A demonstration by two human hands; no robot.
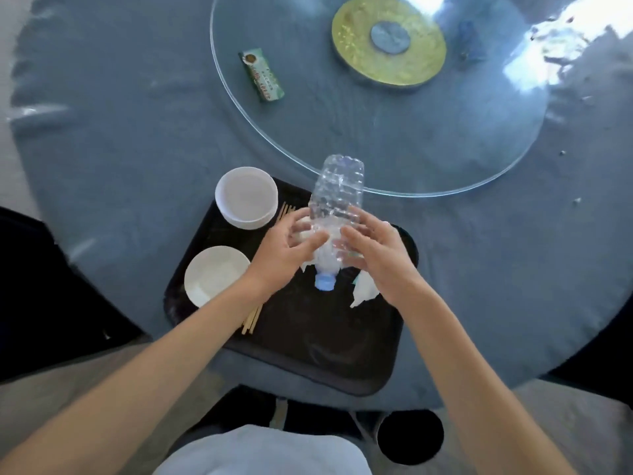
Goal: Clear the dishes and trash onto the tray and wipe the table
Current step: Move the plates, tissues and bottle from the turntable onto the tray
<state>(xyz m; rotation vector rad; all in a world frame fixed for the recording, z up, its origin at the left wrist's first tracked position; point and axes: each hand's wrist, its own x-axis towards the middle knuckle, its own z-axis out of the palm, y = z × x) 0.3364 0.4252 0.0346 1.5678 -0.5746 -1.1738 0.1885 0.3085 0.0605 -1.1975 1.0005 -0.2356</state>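
Observation:
A crumpled clear plastic bottle [337, 197] with a blue cap [324, 281] hangs over the black tray [329, 351], cap pointing toward me. My left hand [291, 248] grips its lower part from the left and my right hand [376, 255] grips it from the right. On the tray stand stacked white bowls [246, 197] at the far left and a white plate [215, 274] nearer me. Wooden chopsticks [251, 318] lie beside the plate. Crumpled white tissue [364, 289] lies under my right hand.
A green snack wrapper [262, 75] lies on the glass turntable [445, 149], which has a gold hub [388, 41]. Small crumbs [577, 200] dot the blue tablecloth [120, 132] at right. Dark chairs stand left and right of the round table.

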